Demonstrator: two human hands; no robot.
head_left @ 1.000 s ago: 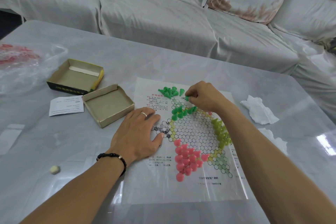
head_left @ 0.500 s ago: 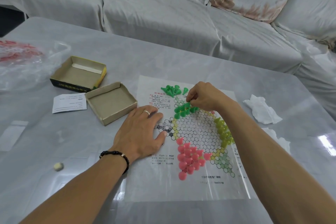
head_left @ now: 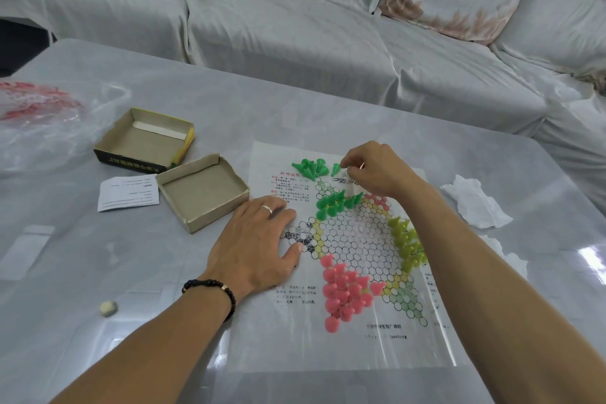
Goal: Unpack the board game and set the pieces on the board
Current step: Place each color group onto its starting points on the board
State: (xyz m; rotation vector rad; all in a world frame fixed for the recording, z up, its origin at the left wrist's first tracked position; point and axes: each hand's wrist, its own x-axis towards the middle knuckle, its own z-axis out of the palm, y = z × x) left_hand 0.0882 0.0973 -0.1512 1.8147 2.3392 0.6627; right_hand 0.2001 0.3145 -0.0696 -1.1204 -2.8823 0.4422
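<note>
The paper board (head_left: 344,348) lies flat on the table, printed with a hexagon grid. On it stand a pink group of pieces (head_left: 344,295) at the near point, a yellow-green group (head_left: 408,246) on the right and a row of green pieces (head_left: 337,202) at the far side. Loose green pieces (head_left: 311,169) lie in a pile at the board's far edge. My right hand (head_left: 377,170) is beside that pile, fingertips pinched on a single green piece (head_left: 335,169). My left hand (head_left: 255,243) rests flat on the board's left side, fingers spread.
Two open halves of the cardboard box (head_left: 203,190) (head_left: 144,141) and a printed slip (head_left: 128,192) lie left of the board. A clear plastic bag (head_left: 39,115) lies far left, crumpled tissues (head_left: 472,202) right, a small pale lump (head_left: 108,308) near left. A covered sofa (head_left: 295,36) stands behind the table.
My right hand set a green piece into the green row, then moved back up to the loose green pile and closed on another piece. My left hand stayed flat on the board.
</note>
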